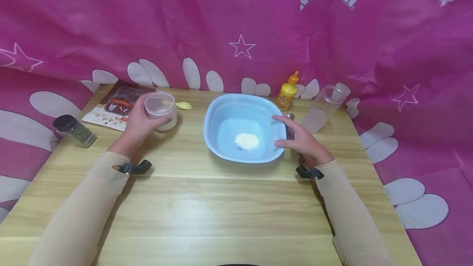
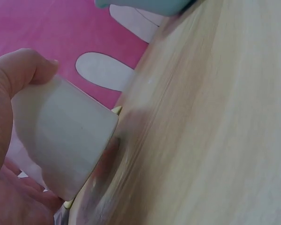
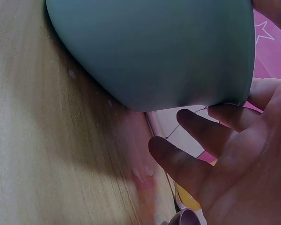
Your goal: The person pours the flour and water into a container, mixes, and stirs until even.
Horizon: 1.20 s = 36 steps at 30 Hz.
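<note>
Leftmost, the left hand (image 1: 139,124) grips a white lidded jar (image 1: 160,110), standing on the table (image 1: 207,208) left of the blue basin (image 1: 221,112); some white powder (image 1: 246,140) already lies inside; beside its right rim the right hand (image 1: 301,141) rests, fingers relaxed, holding nothing; more adding probably remains.

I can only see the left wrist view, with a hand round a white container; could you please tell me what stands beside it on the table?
Observer: In the head view, a light blue basin sits mid-table, to the right of the white jar that the left hand grips.
Operator: Thank you. Is anything inside the basin?
Observer: Yes, a small heap of white powder lies on its bottom.
Operator: And where is the other hand?
Observer: The right hand is at the basin's right rim, fingers spread and relaxed, holding nothing.
Operator: Is anything behind that hand?
Observer: A yellow squeeze bottle stands upright there, beside a clear plastic jar.
</note>
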Motion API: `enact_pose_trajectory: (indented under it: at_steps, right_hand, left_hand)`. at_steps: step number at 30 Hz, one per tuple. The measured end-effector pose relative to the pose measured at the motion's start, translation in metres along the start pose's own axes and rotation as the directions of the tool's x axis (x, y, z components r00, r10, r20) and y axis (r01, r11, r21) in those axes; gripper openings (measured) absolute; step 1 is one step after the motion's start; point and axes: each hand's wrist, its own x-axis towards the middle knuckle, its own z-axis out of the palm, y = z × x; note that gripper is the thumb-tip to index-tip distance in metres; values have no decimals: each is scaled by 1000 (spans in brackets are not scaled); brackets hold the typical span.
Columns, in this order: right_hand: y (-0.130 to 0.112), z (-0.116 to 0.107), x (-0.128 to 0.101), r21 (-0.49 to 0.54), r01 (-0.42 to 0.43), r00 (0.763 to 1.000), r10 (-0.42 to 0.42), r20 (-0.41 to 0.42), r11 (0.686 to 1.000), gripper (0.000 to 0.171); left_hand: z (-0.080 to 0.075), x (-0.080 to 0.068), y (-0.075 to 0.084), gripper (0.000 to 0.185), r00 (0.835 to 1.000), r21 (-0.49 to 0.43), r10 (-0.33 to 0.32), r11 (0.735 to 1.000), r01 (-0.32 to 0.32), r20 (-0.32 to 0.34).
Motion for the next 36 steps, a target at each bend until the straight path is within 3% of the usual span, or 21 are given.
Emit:
enact_pose_trajectory:
  at_steps: [11,26,36]
  right_hand:
    - [2,-3,-4,-19,11,1000,-11,-1,1000,83]
    - [-2,-1,-3,25,5,1000,-5,5,1000,84]
    - [-3,0,-1,18,7,1000,-7,5,1000,84]
  left_hand:
    - [-2,-2,0,104,999,44,-38,998,37,16]
    - [-16,3,3,115,997,96,-23,995,16,70]
    - [-26,4,12,104,994,-19,19,1000,-17,103]
